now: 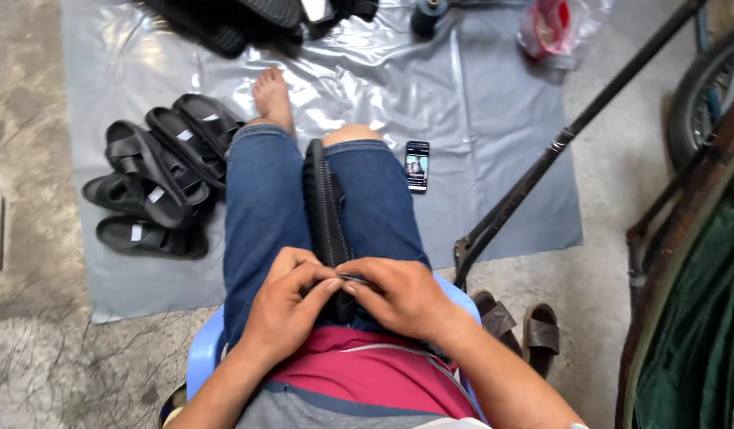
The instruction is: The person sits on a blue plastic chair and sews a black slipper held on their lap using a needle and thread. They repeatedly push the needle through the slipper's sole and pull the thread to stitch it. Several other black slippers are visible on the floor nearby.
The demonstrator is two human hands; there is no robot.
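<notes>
A black sandal sole (322, 199) stands on edge between my knees, clamped by my jeans-clad thighs. My left hand (286, 306) grips the near end of the sole, fingers curled over its edge. My right hand (398, 295) pinches a thin metal tool (352, 279) against the same near end, fingertips meeting those of the left hand. I sit on a light blue plastic stool (202, 349).
A pile of black sandals (159, 187) lies on the grey plastic sheet (478, 103) at left; more black sandals (248, 20) lie at top. A phone (417, 165) rests beside my right knee. A dark metal bar (573, 131), brown sandals (519, 324) and a wheel (704, 87) are at right.
</notes>
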